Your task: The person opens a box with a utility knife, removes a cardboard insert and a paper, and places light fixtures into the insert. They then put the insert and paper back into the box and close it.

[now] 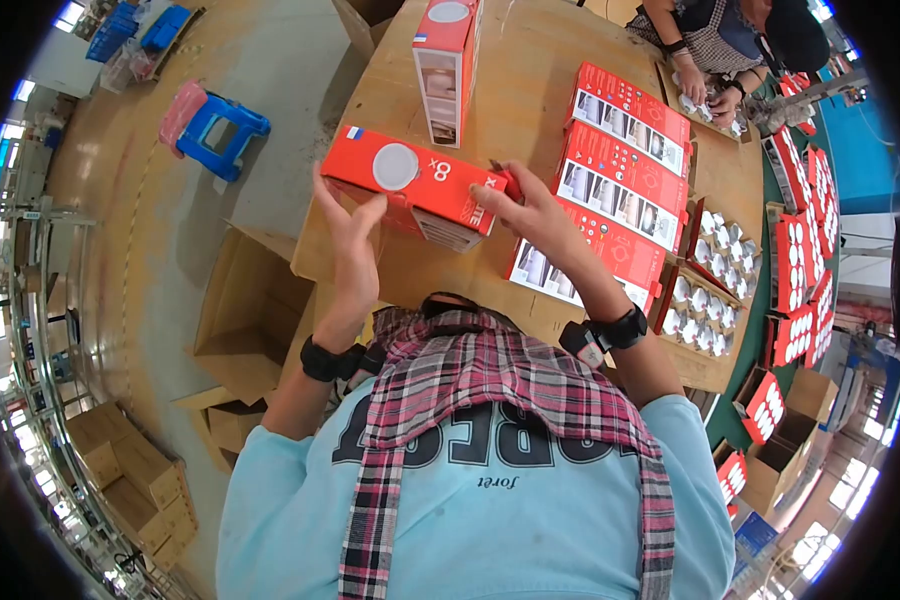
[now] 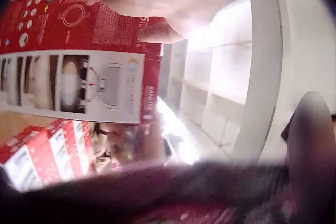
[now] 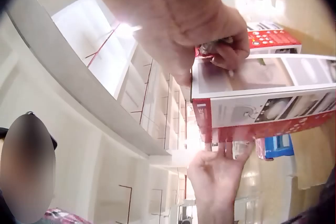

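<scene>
A long red carton [image 1: 410,185] marked "8x" with a white disc on top is held above the cardboard-covered table [image 1: 530,70]. My left hand [image 1: 355,215] lies with straight fingers against the carton's left end. From below, the left hand [image 3: 220,174] shows flat fingers touching the carton [image 3: 262,98]. My right hand [image 1: 505,195] grips the right end. In the right wrist view the right hand [image 3: 218,50] has fingers curled at the end flap. The left wrist view shows the printed side of the carton [image 2: 73,71] under the palm.
A second red carton [image 1: 448,65] stands upright farther back. Three flat red cartons [image 1: 620,170] lie to the right beside open trays of white round parts [image 1: 715,270]. Another person [image 1: 710,50] works at the far end. Open cardboard boxes [image 1: 240,320] and a blue stool [image 1: 220,130] stand on the left.
</scene>
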### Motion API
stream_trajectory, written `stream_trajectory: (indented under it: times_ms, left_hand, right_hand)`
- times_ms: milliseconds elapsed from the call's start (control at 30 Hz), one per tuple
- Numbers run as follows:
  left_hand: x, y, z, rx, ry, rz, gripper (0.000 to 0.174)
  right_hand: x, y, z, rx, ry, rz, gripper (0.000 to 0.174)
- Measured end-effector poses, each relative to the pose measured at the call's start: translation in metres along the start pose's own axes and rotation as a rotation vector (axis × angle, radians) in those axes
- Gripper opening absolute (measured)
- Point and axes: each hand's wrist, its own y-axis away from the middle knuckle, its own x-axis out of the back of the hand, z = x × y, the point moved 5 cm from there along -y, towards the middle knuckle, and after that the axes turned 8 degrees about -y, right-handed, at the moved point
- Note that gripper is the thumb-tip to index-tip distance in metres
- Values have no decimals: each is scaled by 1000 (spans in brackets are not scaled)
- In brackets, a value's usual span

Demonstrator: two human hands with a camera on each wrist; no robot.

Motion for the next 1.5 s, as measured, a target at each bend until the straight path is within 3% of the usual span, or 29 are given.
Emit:
stream_trajectory:
  times_ms: [200, 500, 600, 900, 1100, 1200, 1300, 1500]
  left_hand:
    - [-7, -14, -3, -60, -460, 138, 86]
    - [-3, -9, 4, -35, -142, -109, 88]
    - [4, -9, 2, -163, -254, -208, 87]
    - [28, -18, 1, -152, -201, -304, 75]
    - [23, -12, 39, -556, -634, -98, 69]
    - [14, -15, 46, -694, -925, -266, 56]
    - [5, -16, 49, -812, -1052, -320, 32]
    - [3, -18, 54, -834, -902, -326, 11]
  right_hand:
    - [-10, 7, -3, -44, 66, 9, 57]
    - [-9, 5, 5, -53, -12, -1, 61]
    - [-5, 5, 2, -102, -55, 14, 62]
    - [-1, 1, 8, -136, -54, 1, 62]
    - [-1, 3, 6, -143, -40, -3, 62]
    - [-1, 2, 7, -135, -23, -10, 63]
    - [-1, 1, 8, -111, -13, 0, 64]
    - [-1, 3, 4, -84, -1, 27, 63]
